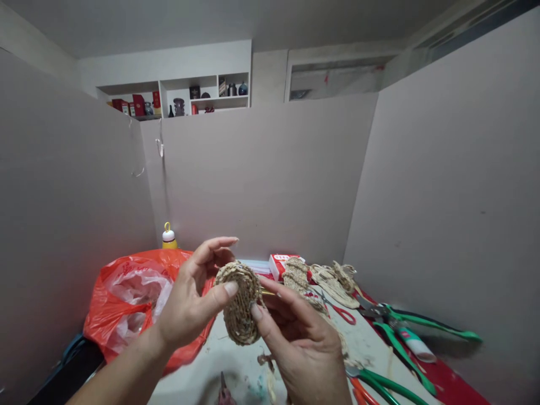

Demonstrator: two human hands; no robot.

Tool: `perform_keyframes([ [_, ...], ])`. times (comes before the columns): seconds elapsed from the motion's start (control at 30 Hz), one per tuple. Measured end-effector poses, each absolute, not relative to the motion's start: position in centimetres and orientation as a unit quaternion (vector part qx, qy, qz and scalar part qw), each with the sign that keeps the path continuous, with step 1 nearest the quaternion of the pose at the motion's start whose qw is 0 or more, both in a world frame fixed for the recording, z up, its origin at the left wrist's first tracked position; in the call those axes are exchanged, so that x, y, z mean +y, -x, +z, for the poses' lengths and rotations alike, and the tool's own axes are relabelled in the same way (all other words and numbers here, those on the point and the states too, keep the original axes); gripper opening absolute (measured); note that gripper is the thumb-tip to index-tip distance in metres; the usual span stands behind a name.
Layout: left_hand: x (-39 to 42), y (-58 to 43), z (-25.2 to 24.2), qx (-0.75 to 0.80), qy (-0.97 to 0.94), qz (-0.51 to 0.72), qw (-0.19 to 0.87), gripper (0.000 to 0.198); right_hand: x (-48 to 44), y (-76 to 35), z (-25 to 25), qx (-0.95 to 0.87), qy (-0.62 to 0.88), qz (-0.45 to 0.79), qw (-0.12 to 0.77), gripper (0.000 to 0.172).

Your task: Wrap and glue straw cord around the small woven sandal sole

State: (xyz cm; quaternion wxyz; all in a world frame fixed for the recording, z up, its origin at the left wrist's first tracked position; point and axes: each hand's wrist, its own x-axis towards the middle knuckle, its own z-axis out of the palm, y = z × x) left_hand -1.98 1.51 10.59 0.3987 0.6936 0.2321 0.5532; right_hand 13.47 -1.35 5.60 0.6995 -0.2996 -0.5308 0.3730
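An oval piece woven from coarse straw cord (241, 315), with a raised rim along its upper edge, is held up between both hands above the table. My left hand (196, 298) grips its upper left, the thumb lying across the inner face and the fingers behind. At its right edge, my right hand (301, 343) pinches it between thumb and fingers. A bit of something gold-coloured (266, 291) shows beside my right index finger; its kind cannot be made out. The other fingers of the right hand curl below, partly hidden.
On the left sits a red plastic bag (126, 292) before a yellow bottle (169, 239). Rightward lie woven straw pieces (295, 274), red-handled scissors (343, 314), green-handled cutters (430, 322), a white-green tube (417, 344) and pliers (375, 385). Partition walls (261, 180) enclose the table.
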Motion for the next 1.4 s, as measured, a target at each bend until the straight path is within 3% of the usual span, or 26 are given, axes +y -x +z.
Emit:
perform_keyframes([
  [0.2,0.5,3.4,11.8,0.188,-0.698,0.591,0.357,0.052,-0.3,-14.2,5.8,-0.529,0.328,0.363,0.693,0.028],
  [0.3,0.0,3.7,12.1,0.222,-0.684,0.634,0.285,0.040,-0.2,-14.5,5.8,-0.545,0.328,0.341,0.692,0.027],
  [0.4,0.2,3.7,12.1,0.298,-0.715,0.587,0.236,0.027,-0.4,-14.5,5.7,-0.579,0.309,0.304,0.691,0.028],
  [0.67,1.2,3.8,12.3,0.306,-0.790,0.477,0.234,0.018,0.0,-14.9,5.7,-0.675,0.269,0.237,0.645,0.038],
  [1.0,1.4,3.5,12.1,0.303,-0.793,0.467,0.248,0.011,0.2,-14.9,5.6,-0.669,0.288,0.276,0.628,0.032],
  [1.17,1.6,4.0,11.9,0.270,-0.780,0.495,0.272,0.033,0.2,-15.0,5.8,-0.652,0.293,0.298,0.633,0.031],
  [1.33,1.6,3.5,11.6,0.265,-0.805,0.456,0.273,0.015,0.1,-15.0,5.8,-0.650,0.282,0.306,0.636,0.032],
  [1.4,1.7,3.4,11.6,0.267,-0.782,0.462,0.323,0.026,0.1,-14.9,5.8,-0.647,0.280,0.317,0.634,0.031],
])
